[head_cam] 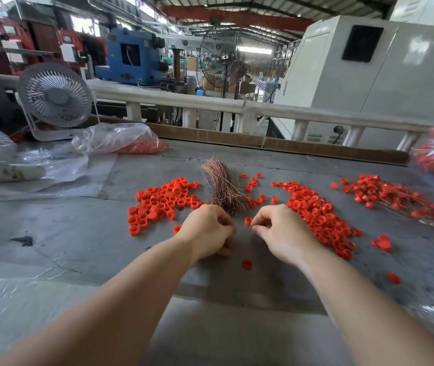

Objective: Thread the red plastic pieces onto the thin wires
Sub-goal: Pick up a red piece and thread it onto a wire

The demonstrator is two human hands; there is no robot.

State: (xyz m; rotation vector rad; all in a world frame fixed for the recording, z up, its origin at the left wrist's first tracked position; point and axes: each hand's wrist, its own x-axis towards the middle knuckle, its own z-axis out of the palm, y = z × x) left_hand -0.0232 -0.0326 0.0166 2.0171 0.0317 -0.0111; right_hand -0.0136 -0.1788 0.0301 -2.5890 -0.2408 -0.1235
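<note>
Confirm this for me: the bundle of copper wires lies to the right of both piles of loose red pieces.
Not right. In the head view the bundle of copper wires lies between the two piles: left pile, right pile.

Both forearms (120, 299) and hands (208, 231) are bare, without sleeves.

Bright diffuse daylight, soft shadows; wide-angle bending at edges (background slightly soft).
</note>
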